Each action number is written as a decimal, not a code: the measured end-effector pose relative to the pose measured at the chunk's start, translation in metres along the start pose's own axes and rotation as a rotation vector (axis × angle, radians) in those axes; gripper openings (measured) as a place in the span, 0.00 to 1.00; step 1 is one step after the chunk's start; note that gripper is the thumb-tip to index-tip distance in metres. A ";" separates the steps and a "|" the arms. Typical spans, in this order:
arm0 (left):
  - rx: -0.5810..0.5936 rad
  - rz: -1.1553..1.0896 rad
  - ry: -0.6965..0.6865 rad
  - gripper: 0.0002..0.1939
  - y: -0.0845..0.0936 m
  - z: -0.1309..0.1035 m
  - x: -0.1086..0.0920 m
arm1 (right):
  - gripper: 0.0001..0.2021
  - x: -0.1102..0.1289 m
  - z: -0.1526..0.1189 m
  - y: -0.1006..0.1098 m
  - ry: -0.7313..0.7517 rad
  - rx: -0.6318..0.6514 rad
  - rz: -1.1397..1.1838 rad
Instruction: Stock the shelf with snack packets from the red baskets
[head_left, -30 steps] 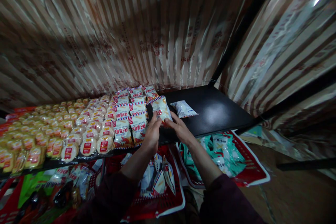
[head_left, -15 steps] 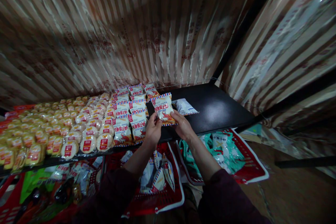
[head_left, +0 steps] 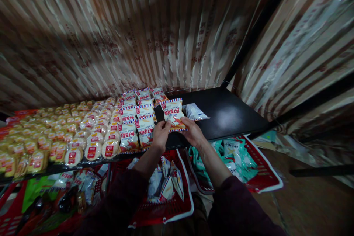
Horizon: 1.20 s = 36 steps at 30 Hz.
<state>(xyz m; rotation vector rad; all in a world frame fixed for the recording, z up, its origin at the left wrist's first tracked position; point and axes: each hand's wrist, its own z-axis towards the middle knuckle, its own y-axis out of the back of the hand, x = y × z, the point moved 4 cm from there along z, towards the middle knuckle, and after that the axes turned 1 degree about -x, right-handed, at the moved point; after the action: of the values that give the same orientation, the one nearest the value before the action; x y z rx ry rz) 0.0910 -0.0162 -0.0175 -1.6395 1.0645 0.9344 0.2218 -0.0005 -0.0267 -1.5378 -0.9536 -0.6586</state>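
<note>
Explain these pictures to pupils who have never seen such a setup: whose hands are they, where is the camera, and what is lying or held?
There is no robot here. One camera, worn on a person's head, took every picture, looking forward and down.

The left hand and right hand are bare and together hold a printed snack bag above a black shelf.

On the shelf, from left to right, lie yellowish packets, round wrapped packets, rows of matching snack bags and, right of the held one, a lone pale bag.

Below are red baskets containing more packages.
</note>
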 end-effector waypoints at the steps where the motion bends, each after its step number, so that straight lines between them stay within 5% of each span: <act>1: 0.013 -0.001 0.007 0.14 0.000 0.001 0.001 | 0.10 0.000 0.001 0.001 0.001 -0.008 -0.002; 11: 0.016 -0.106 0.058 0.14 -0.001 -0.004 0.005 | 0.12 -0.004 0.004 0.004 -0.014 -0.100 -0.060; 22: -0.088 -0.111 -0.049 0.21 0.002 0.001 0.018 | 0.13 -0.005 0.004 0.003 0.008 -0.108 -0.040; 36: -0.211 -0.040 0.007 0.14 0.005 0.017 0.022 | 0.07 -0.012 0.018 0.005 -0.041 -0.170 -0.030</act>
<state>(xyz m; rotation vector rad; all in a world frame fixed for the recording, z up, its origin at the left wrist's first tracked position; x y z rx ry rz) 0.0918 -0.0052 -0.0436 -1.8303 0.9603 1.0438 0.2183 0.0149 -0.0428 -1.6952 -0.9730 -0.7473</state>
